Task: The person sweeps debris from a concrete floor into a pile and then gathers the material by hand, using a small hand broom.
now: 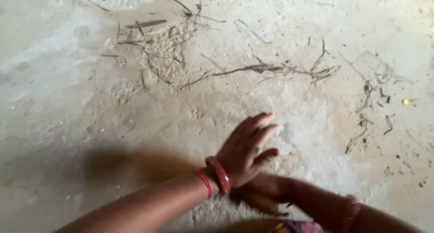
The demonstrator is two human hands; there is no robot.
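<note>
Left hand (pixel 246 151) is above the dusty concrete floor (pixel 68 102), palm down, fingers (pixel 262 124) straight and close together, gripping nothing. Two red bangles (pixel 216 176) sit on that wrist. Right hand (pixel 262 194) is tucked under the left wrist, mostly covered; cannot tell if its fingers are curled or hold anything. No containers in view.

Loose dry twigs (pixel 271 70) lie scattered on the floor ahead of the hands, well apart from them, with more litter in a patch of sandy dirt (pixel 167 47) at upper left. Small yellowish scrap (pixel 409 101) at far right. Bare floor spreads wide on the left and straight ahead of the fingers.
</note>
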